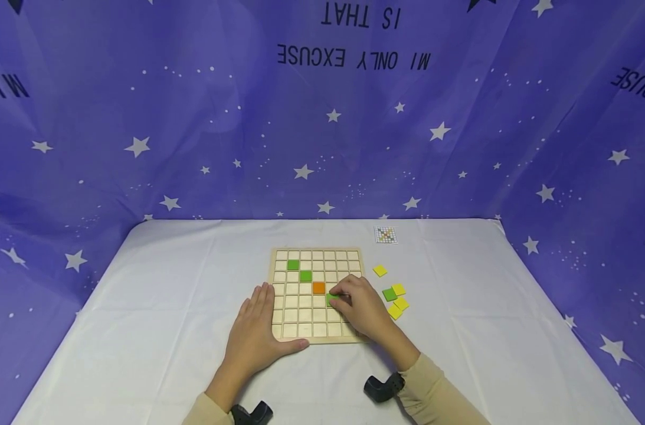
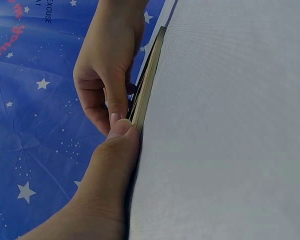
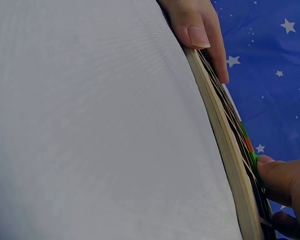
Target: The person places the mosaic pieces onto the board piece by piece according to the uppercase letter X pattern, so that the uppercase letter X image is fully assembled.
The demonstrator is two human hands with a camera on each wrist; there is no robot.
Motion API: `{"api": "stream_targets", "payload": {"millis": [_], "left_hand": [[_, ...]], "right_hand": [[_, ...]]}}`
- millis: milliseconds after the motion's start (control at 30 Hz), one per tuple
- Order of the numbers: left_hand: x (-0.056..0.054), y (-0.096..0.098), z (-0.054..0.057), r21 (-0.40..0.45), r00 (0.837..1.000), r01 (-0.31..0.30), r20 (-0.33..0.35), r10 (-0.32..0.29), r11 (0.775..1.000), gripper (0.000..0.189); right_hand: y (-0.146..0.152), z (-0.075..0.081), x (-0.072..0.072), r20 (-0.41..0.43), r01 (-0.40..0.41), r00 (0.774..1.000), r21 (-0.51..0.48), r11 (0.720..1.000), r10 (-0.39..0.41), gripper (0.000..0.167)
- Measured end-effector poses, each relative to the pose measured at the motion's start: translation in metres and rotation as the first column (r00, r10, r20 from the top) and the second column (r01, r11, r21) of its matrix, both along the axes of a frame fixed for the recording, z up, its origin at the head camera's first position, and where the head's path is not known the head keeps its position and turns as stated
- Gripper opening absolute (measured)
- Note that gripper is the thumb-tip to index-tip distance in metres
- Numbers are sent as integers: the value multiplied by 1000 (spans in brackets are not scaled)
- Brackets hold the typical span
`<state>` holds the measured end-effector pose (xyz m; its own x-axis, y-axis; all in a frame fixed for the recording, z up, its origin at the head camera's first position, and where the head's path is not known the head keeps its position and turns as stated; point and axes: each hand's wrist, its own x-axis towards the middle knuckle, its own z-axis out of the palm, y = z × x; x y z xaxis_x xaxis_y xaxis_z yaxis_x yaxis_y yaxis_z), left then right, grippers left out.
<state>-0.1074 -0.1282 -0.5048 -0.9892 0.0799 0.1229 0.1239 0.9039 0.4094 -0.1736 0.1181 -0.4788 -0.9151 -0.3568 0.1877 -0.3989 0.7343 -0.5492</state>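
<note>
A wooden grid board [image 1: 327,340] lies on the white table, with green tiles [image 1: 293,265] and an orange tile [image 1: 318,288] set along a diagonal. My right hand [image 1: 362,304] pinches another green tile [image 1: 330,300] between thumb and fingers, at a square diagonally below the orange one. In the right wrist view this pinched tile [image 3: 255,166] stands tilted at the board's surface. Along the left rim rest the straight fingers of my left hand [image 1: 258,333]. Its thumb [image 2: 121,131] touches the front edge of the board.
Right of the board lie several loose yellow tiles [image 1: 380,270] and one loose green tile [image 1: 389,294]. A small card with a coloured grid pattern [image 1: 386,235] sits farther back. Behind the table hangs a blue-purple starry cloth [image 1: 322,141].
</note>
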Motion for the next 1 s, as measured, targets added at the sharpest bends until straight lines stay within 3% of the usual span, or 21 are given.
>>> {"api": "stream_targets", "payload": {"millis": [700, 1000], "left_hand": [[1, 1, 2, 1, 1000, 2, 1, -2, 1000, 143], [1, 1, 2, -3, 1000, 0, -4, 0, 1000, 143]], "right_hand": [[0, 0, 2, -27, -19, 999, 59, 998, 20, 10], [3, 1, 9, -51, -33, 998, 91, 995, 38, 20]]}}
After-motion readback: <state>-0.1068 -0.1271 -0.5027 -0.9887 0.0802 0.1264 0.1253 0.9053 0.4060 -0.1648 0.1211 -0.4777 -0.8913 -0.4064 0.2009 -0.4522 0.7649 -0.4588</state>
